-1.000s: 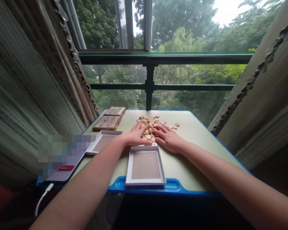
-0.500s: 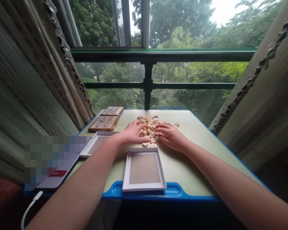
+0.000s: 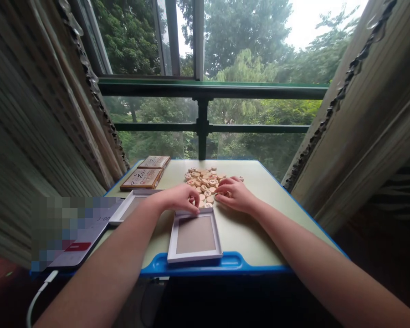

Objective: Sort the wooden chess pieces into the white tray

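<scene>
Many discs on table by window

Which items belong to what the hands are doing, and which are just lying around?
In use: pile of round wooden game pieces, near white shallow cardboard tray, left hand, right hand.
Lying about: second white tray at left, two brown printed box lids, white cable.

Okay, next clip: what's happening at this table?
A person has both hands palm-down at the near edge of a pile of round wooden pieces on a small table by a window. The left hand is at the far rim of an open white tray in front. The right hand rests on the pieces beside it. A second tray and two printed lids lie to the left.
</scene>
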Motion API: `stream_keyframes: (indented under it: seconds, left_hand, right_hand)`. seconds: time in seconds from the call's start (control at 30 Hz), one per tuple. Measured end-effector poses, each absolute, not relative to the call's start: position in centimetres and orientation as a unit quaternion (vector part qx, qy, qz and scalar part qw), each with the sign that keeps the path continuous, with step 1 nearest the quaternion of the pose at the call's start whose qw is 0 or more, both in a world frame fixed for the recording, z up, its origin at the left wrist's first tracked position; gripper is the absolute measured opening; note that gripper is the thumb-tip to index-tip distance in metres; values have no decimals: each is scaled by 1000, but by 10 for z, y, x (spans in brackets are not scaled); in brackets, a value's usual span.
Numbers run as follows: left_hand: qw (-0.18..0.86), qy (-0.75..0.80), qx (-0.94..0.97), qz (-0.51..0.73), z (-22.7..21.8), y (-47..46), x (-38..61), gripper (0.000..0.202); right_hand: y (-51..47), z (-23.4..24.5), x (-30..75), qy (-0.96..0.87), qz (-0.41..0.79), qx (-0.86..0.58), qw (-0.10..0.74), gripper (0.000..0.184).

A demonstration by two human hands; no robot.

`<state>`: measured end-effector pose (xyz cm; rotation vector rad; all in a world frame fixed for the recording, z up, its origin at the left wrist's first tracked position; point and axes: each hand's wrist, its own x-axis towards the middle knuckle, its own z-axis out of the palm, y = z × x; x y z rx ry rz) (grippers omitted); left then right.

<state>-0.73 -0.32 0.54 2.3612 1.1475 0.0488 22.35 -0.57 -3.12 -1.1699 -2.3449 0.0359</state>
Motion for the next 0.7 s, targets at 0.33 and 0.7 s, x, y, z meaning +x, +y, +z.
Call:
stream_keyframes:
  seconds: [0.33, 0.7]
  left_hand:
    - [234, 408, 871, 144, -15, 6, 3, 25]
    - [180, 427, 867, 186, -4, 10, -5, 29]
  right_hand:
    - [-5, -37, 223, -880, -9, -404, 250, 21]
    - [-3, -32, 226, -869, 10, -407, 280, 22]
